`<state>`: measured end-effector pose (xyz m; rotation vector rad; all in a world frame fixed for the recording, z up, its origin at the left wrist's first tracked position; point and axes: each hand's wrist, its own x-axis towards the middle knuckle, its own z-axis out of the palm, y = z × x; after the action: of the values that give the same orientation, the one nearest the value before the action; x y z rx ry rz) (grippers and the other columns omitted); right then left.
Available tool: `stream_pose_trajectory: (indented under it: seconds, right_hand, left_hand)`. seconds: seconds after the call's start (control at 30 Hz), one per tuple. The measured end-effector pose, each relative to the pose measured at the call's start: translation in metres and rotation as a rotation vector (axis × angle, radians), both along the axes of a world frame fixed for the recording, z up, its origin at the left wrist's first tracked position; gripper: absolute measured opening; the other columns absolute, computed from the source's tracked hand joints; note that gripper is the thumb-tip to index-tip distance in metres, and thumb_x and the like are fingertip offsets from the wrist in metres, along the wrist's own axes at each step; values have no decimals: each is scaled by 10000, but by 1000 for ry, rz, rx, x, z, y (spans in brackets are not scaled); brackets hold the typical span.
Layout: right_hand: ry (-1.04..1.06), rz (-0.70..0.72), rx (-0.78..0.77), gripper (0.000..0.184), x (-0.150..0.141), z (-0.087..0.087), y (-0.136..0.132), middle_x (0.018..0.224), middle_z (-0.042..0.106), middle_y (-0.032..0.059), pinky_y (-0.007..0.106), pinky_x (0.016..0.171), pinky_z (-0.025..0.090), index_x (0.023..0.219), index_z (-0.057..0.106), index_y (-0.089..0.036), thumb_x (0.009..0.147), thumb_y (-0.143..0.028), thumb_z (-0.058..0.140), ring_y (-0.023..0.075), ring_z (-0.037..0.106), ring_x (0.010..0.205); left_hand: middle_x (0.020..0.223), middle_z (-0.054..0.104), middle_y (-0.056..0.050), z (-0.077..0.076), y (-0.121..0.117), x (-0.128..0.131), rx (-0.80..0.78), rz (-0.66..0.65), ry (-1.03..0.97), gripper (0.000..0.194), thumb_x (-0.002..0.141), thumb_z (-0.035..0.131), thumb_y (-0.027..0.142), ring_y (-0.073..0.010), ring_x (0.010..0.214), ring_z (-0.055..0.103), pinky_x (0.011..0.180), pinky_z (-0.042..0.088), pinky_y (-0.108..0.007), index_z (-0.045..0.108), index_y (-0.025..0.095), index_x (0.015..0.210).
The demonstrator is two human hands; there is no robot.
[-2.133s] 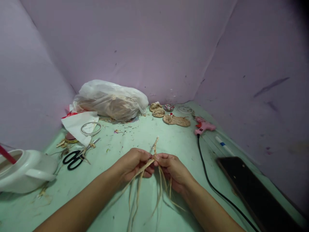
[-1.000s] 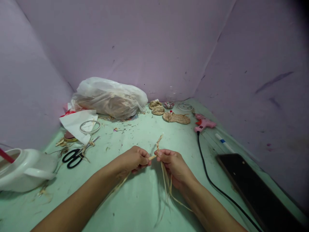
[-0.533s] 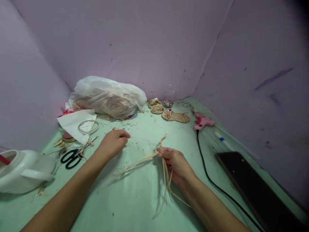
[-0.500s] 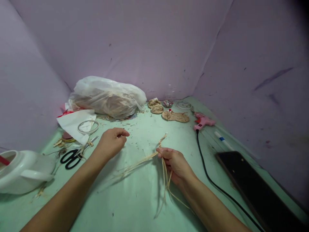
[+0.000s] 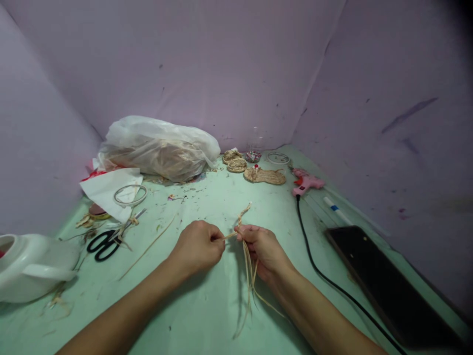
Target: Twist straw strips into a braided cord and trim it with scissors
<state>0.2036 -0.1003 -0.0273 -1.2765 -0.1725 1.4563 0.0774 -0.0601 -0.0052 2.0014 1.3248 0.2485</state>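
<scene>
My right hand (image 5: 266, 250) pinches a short braid (image 5: 243, 213) of pale, straw-like fibre just below its plaited part; the tip points up and away. Several loose strands (image 5: 248, 276) hang from under those fingers toward the table. To the left, my left hand (image 5: 199, 246) is closed on other strands (image 5: 230, 235), which run taut between the two hands. A thin pale strand (image 5: 150, 246) slants across the table on the far side of my left wrist; whether it joins the held ones I cannot tell.
Black-handled scissors (image 5: 105, 244), a white pot (image 5: 35, 268) and a ring (image 5: 130, 195) on white paper lie left. A plastic bag (image 5: 158, 148) stands at the back, beside a woven sole (image 5: 264, 176). On the right are a pink glue gun (image 5: 307, 182), its black cord (image 5: 314, 261) and a dark phone-like slab (image 5: 388, 286).
My left hand pulled strands leftward, let go and moved up-left, then came back right and closed on strands near the braid. My right hand has kept its pinch throughout.
</scene>
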Motion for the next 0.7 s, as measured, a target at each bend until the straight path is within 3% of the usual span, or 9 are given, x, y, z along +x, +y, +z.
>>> stream_pose_trajectory:
  seconds: [0.23,0.4,0.53,0.6,0.7]
  right_hand:
    - [20,-57,-12,53,4,-2,2,464,502,-15,174,337,276,623,598,-96,625,-56,562,45,383,346]
    - [44,-91,-29,57,6,0,4,467,482,-21,179,314,246,625,586,-99,641,-53,556,37,342,332]
    - [59,-94,-17,99,5,-1,3,457,472,-23,171,324,251,599,566,-109,634,-21,535,38,362,342]
    - [67,-89,-8,117,5,-1,3,440,461,-26,172,329,261,562,547,-116,641,-31,535,38,355,337]
    - [73,-88,-3,123,4,-1,3,441,485,-12,177,338,279,553,546,-120,637,-32,531,53,392,352]
  left_hand:
    - [406,465,6,6,18,-13,-15,130,103,161,566,465,170,-121,419,398,441,250,-239,594,174,469]
    - [735,651,-28,28,21,-23,316,239,-113,202,610,517,167,-170,692,553,631,384,-250,666,177,746]
    - [614,627,-6,35,4,-18,327,-65,-44,127,693,539,221,-147,603,533,641,382,-275,651,190,642]
    - [608,617,-5,28,-3,-14,419,-236,-3,123,712,534,190,-145,611,527,717,370,-318,653,196,680]
    - [696,601,-30,12,-3,-11,656,-392,32,189,707,496,96,-167,700,515,768,340,-367,636,186,798]
